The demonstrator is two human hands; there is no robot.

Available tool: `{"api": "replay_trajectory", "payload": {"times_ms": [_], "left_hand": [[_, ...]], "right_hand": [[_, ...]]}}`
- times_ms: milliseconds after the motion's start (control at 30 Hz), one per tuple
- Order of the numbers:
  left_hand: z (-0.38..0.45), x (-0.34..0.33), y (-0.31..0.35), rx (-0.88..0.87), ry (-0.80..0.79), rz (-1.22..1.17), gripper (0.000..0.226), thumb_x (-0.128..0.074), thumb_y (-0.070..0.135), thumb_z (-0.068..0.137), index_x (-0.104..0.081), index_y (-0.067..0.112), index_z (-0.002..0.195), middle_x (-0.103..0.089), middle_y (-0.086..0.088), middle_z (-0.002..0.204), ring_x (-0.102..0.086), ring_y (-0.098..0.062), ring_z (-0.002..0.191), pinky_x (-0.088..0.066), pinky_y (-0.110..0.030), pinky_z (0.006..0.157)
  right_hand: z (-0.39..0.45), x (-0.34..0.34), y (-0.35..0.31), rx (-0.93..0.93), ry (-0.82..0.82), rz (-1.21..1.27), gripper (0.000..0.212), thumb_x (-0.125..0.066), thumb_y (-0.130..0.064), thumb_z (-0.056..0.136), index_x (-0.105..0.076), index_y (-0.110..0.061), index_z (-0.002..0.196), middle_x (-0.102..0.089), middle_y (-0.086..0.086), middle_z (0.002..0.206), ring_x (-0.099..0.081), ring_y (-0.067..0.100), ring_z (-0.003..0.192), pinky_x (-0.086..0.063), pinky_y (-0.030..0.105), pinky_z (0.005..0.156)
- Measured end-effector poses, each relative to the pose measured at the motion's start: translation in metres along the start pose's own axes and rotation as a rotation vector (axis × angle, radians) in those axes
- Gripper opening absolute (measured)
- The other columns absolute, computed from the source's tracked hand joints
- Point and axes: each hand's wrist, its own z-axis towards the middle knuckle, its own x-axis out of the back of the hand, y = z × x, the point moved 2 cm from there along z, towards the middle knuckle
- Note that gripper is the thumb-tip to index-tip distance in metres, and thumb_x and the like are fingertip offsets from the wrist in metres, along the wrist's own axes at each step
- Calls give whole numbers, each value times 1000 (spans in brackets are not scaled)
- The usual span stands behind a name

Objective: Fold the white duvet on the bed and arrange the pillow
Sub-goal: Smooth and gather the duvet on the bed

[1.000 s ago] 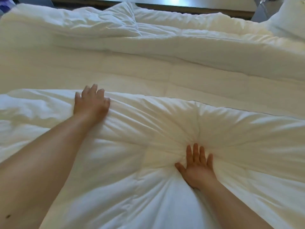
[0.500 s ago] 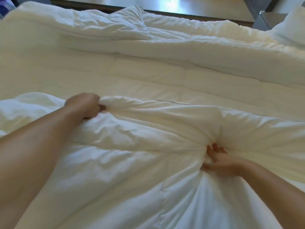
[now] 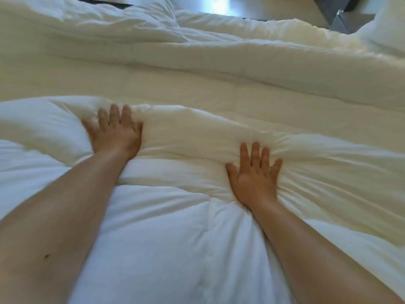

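The white duvet (image 3: 197,84) covers nearly the whole view, with a folded-over near layer whose puffy edge runs from left to right across the middle. My left hand (image 3: 116,132) lies flat on that edge, left of centre, fingers spread, pressing the fabric down. My right hand (image 3: 254,174) presses flat on the same layer, right of centre, and wrinkles radiate from under it. Neither hand grips anything. A white pillow (image 3: 385,34) shows partly at the far right corner, cut off by the frame.
A second thick fold of the duvet runs along the far side of the bed. Beyond it a bright glossy floor (image 3: 219,5) and a dark grey object (image 3: 337,16) show at the top right.
Half a second ago both hands were closed on the duvet's edge. They have since let go and opened flat, pressing the fold down. The view has shifted closer.
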Motion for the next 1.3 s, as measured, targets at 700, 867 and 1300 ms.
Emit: {"api": "replay_trajectory", "payload": {"times_ms": [700,867,1300], "left_hand": [[-80,7,-53,-134,-28,98,64,-15,61,96,-10,38,155,2,0,167,10,-27,151,13,-62,113],[-67,-34,-49,-102,-97,93,72,1,68,89,4,39,155,10,0,166,14,-27,151,12,-65,114],[-47,-44,-47,-140,-169,79,70,-6,65,94,12,36,155,17,-2,165,19,-28,150,13,-67,113]], "right_hand": [[36,-33,7,34,-7,-82,74,-12,-57,92,-2,-18,155,-4,13,162,1,33,148,6,63,113],[38,-34,7,37,-7,-87,75,-8,-58,92,4,-19,154,1,12,163,5,32,148,10,61,113],[33,-16,2,-31,-161,-113,72,-6,-61,94,16,-25,152,14,5,162,13,27,148,13,58,113]]}}
